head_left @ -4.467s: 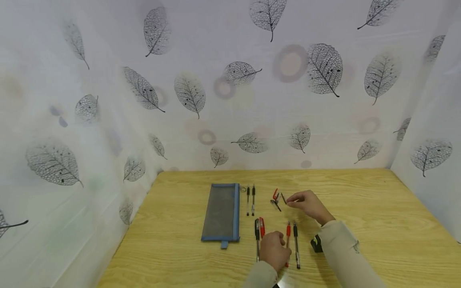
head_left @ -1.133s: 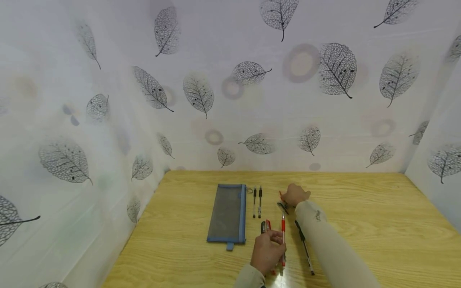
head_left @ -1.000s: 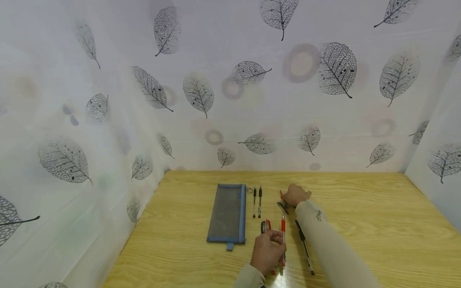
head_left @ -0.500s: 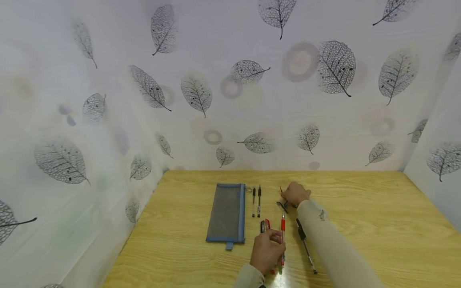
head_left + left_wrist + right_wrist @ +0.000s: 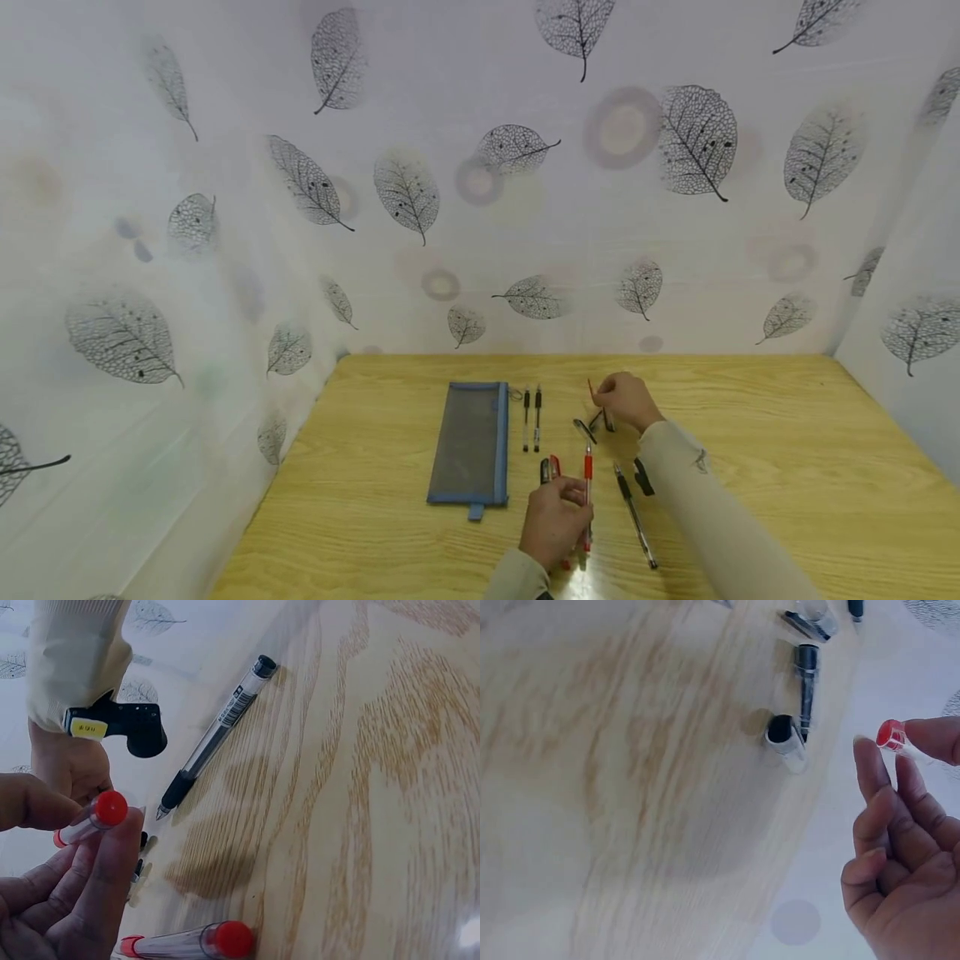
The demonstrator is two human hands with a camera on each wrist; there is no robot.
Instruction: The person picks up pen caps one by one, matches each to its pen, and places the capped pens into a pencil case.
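My left hand [image 5: 555,521] pinches an uncapped red gel pen [image 5: 588,467] between thumb and fingers, tip pointing away; its red end [image 5: 111,808] faces the left wrist view. Farther off, my right hand [image 5: 628,402] holds a red pen cap [image 5: 890,735] between thumb and fingertip, raised above the table. Loose black pen caps lie close by: one cap [image 5: 584,430] to the left, another cap [image 5: 784,731] with its mouth showing. Partly hidden under my left hand are a black-capped pen [image 5: 545,472] and a red-capped pen [image 5: 555,467].
An uncapped black pen [image 5: 636,517] lies right of the left hand. Two thinner-looking black pens [image 5: 537,421] lie beside a grey mesh pouch [image 5: 465,446] with blue edging. A leaf-print sheet [image 5: 405,200] stands behind the wooden table [image 5: 750,467].
My right hand has picked up the red cap from among the loose caps and lifted it slightly. My left hand took up the red pen earlier and now stays nearly still.
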